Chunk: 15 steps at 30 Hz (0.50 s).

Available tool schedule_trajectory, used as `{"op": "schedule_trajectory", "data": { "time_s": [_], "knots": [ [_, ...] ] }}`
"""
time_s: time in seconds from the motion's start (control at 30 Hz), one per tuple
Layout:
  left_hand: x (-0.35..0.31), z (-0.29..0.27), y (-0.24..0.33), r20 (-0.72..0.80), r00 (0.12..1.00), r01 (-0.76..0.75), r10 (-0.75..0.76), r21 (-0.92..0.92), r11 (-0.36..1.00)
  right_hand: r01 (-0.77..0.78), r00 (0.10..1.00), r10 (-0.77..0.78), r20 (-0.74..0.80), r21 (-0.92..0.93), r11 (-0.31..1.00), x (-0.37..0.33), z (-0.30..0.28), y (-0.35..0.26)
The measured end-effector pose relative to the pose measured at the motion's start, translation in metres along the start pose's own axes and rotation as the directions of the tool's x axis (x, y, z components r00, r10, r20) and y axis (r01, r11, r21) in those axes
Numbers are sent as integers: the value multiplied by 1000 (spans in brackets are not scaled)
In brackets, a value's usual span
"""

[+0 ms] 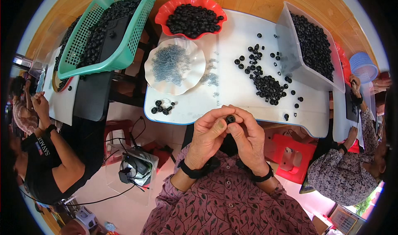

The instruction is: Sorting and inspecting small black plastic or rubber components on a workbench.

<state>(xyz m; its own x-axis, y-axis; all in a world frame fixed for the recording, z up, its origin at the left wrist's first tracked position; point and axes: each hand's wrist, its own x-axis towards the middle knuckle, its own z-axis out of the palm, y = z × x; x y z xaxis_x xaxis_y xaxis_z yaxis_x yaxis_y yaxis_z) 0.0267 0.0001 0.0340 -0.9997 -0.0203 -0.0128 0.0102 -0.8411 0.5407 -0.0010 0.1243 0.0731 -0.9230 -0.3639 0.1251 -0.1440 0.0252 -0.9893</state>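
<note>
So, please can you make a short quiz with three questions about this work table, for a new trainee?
1. True or false: both hands hold one small black ring.
2. Which dish holds the clear small parts: A, red bowl; B, white wavy plate; C, green basket?
3. Fill in: the loose rings pile lies on the ___ table.

Key: 1 true; 2 B; 3 white.
</note>
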Motion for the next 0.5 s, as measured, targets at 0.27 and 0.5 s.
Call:
{"op": "schedule_trajectory", "data": {
  "time_s": [0.27,0.5],
  "knots": [
    [1,1,-4,-26,1000,12,-14,-76,997,216,961,-262,-88,-350,911,1,2,-12],
    [0,1,-4,-82,997,1,1,26,1000,365,896,-444,-28,-525,769,1,-6,-13]
  ]
}}
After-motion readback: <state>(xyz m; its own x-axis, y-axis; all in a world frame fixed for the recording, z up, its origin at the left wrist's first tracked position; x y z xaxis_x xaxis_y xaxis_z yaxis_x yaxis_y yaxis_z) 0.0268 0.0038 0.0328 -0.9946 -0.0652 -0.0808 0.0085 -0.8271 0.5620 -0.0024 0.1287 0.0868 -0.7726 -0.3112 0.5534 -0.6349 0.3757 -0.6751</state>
